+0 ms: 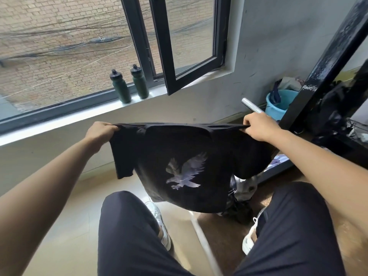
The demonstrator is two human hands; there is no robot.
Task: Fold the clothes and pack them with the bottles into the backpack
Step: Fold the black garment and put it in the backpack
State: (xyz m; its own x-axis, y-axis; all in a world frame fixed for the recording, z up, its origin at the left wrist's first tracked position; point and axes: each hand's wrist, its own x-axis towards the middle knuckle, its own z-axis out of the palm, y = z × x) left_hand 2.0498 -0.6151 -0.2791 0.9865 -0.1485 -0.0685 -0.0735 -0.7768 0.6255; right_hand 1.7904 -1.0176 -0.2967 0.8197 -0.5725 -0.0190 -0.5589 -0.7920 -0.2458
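Note:
A black T-shirt [179, 156] with a pale eagle print hangs spread out in the air in front of my knees. My left hand [100, 130] pinches its left shoulder and my right hand [258, 126] pinches its right shoulder, holding the top edge taut. Two dark green bottles [120, 87] [140, 82] with black caps stand upright side by side on the window sill, beyond the shirt to the left. More clothes [242, 190] lie in a heap on the floor behind the shirt's lower right, partly hidden. I see no backpack that I can tell apart.
An open black window sash [191, 46] juts inward above the sill. A blue bucket [278, 104] stands by the wall at right, beside a black metal frame [318, 76] and a metal tube [252, 105]. My legs and white shoes fill the bottom of the view.

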